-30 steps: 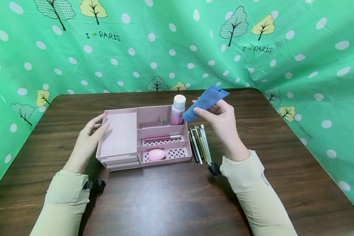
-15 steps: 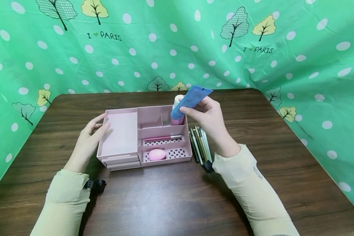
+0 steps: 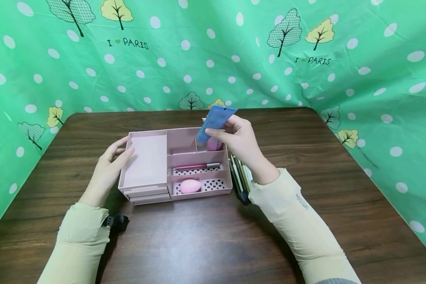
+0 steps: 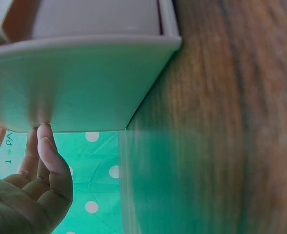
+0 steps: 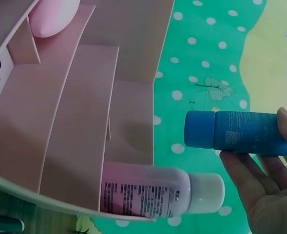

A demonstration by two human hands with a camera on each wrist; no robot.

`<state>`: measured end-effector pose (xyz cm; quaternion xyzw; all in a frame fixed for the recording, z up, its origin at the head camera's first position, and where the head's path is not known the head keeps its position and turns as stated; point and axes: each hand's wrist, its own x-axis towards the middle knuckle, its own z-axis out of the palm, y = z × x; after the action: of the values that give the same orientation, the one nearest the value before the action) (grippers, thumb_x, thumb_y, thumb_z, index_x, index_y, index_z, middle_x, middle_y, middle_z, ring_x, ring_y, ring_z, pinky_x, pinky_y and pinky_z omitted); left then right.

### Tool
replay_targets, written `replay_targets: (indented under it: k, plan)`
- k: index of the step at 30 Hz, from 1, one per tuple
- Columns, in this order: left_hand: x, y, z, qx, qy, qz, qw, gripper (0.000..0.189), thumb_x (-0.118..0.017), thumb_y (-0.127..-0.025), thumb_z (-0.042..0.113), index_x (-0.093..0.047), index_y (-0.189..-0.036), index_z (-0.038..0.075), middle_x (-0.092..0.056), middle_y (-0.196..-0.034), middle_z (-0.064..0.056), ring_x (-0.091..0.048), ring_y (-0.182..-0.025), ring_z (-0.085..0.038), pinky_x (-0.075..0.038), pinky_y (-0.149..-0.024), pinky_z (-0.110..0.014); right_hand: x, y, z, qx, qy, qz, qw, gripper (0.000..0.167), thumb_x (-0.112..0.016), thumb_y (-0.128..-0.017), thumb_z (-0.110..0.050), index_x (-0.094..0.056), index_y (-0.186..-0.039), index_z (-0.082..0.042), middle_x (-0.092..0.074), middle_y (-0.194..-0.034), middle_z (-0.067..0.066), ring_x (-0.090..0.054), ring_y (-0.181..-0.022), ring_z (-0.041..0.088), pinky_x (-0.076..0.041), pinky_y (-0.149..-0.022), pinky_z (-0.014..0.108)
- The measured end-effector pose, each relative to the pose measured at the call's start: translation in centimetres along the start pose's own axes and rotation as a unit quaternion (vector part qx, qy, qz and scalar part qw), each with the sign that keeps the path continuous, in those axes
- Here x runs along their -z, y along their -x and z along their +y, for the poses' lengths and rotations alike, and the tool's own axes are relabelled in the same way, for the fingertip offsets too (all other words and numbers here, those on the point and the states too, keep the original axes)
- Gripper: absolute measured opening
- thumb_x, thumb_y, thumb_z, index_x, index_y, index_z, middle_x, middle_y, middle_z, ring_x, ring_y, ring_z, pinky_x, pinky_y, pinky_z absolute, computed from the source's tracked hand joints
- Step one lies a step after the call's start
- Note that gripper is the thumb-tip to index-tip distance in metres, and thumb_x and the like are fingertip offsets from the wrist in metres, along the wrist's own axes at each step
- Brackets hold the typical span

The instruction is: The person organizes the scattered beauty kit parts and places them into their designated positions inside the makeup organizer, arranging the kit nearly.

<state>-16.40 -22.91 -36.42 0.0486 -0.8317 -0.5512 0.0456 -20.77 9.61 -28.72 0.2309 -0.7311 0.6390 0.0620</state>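
Note:
A pink organizer box [image 3: 147, 161] lies on the table. My left hand [image 3: 108, 167] rests against its left side; in the left wrist view its fingertips [image 4: 46, 127] meet the edge of the side wall. My right hand [image 3: 239, 138] pinches a blue squeeze tube [image 3: 216, 119] between thumb and fingers, tilted cap-down over the back compartments. The tube's blue cap [image 5: 199, 129] points toward the box side in the right wrist view. A pink bottle with a white cap [image 5: 150, 190] stands in the back right compartment, partly hidden by the tube in the head view.
A dark pink lip gloss tube [image 3: 195, 166] lies in the middle compartment and a pink makeup sponge [image 3: 190, 186] in the front one. Several slim brushes [image 3: 236, 173] lie right of the box, partly under my right wrist. A green polka-dot cloth [image 3: 213, 55] hangs behind the table.
My right hand has carried the blue squeeze tube leftward, from right of the bottle to over the back compartments. My left hand stays at the box's left side.

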Motion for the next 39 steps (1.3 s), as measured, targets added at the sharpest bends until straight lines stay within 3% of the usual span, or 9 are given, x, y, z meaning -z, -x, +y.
replay_targets:
  k: [10, 15, 20, 23, 26, 33, 39]
  plan:
    - [-0.1, 0.0, -0.2, -0.012, 0.000, 0.003, 0.9999, 0.058, -0.056, -0.100, 0.042, -0.041, -0.152, 0.024, -0.051, -0.120, -0.001, -0.049, -0.102, 0.003, -0.039, -0.087, -0.018, -1.9, -0.7, 0.5, -0.016, 0.007, -0.023, 0.9996, 0.031, -0.073, -0.086, 0.000, -0.068, -0.116, 0.005, -0.071, -0.111, 0.020, -0.071, -0.089, 0.015, -0.055, -0.083, 0.028]
    - [-0.1, 0.0, -0.1, -0.012, -0.001, 0.001, 0.9999, 0.058, -0.055, -0.100, 0.043, -0.041, -0.152, 0.025, -0.051, -0.121, -0.002, -0.049, -0.102, 0.003, -0.039, -0.087, -0.019, -2.7, -1.0, 0.9, -0.028, 0.027, -0.012, 0.9992, 0.030, -0.076, -0.085, -0.004, -0.071, -0.115, 0.002, -0.064, -0.109, 0.010, -0.057, -0.102, 0.009, -0.051, -0.079, 0.021]
    - [0.0, 0.0, -0.1, -0.011, -0.002, 0.001, 0.9999, 0.058, -0.055, -0.100, 0.043, -0.040, -0.153, 0.025, -0.050, -0.121, -0.003, -0.048, -0.102, 0.002, -0.039, -0.087, -0.020, -3.3, -1.1, 1.3, -0.048, 0.017, -0.014, 0.9986, 0.030, -0.075, -0.086, -0.005, -0.070, -0.115, 0.002, -0.070, -0.104, 0.016, -0.063, -0.091, 0.010, -0.050, -0.070, 0.022]
    - [0.0, -0.1, -0.2, -0.009, -0.002, 0.001, 1.0000, 0.058, -0.055, -0.100, 0.043, -0.040, -0.153, 0.025, -0.050, -0.122, -0.003, -0.048, -0.103, 0.002, -0.039, -0.087, -0.020, -3.7, -1.1, 1.6, -0.064, 0.007, -0.014, 0.9979, 0.031, -0.074, -0.087, -0.005, -0.068, -0.116, 0.003, -0.072, -0.106, 0.020, -0.069, -0.086, 0.017, -0.053, -0.073, 0.024]
    - [0.0, -0.1, -0.3, -0.009, -0.003, -0.001, 1.0000, 0.058, -0.055, -0.100, 0.043, -0.039, -0.153, 0.026, -0.050, -0.122, -0.003, -0.048, -0.102, 0.002, -0.039, -0.087, -0.020, -4.1, -1.0, 2.1, -0.072, 0.016, -0.011, 0.9972, 0.032, -0.075, -0.087, -0.006, -0.067, -0.117, 0.002, -0.071, -0.108, 0.020, -0.070, -0.091, 0.021, -0.054, -0.081, 0.028]
    - [0.0, 0.0, -0.3, -0.006, -0.002, -0.002, 1.0000, 0.058, -0.055, -0.099, 0.044, -0.040, -0.153, 0.027, -0.051, -0.121, 0.000, -0.048, -0.103, 0.001, -0.039, -0.088, -0.020, -4.7, -0.9, 3.1, -0.080, 0.029, -0.014, 0.9963, 0.031, -0.075, -0.087, -0.007, -0.068, -0.116, 0.002, -0.071, -0.109, 0.020, -0.070, -0.093, 0.026, -0.055, -0.080, 0.051]
    - [-0.1, 0.1, -0.2, -0.004, 0.003, -0.001, 1.0000, 0.058, -0.055, -0.099, 0.045, -0.040, -0.153, 0.028, -0.050, -0.121, 0.001, -0.048, -0.104, 0.001, -0.039, -0.088, -0.020, -5.0, -0.8, 3.6, -0.101, 0.025, -0.019, 0.9944, 0.033, -0.074, -0.088, -0.007, -0.067, -0.119, 0.001, -0.070, -0.111, 0.020, -0.070, -0.096, 0.028, -0.057, -0.082, 0.049]
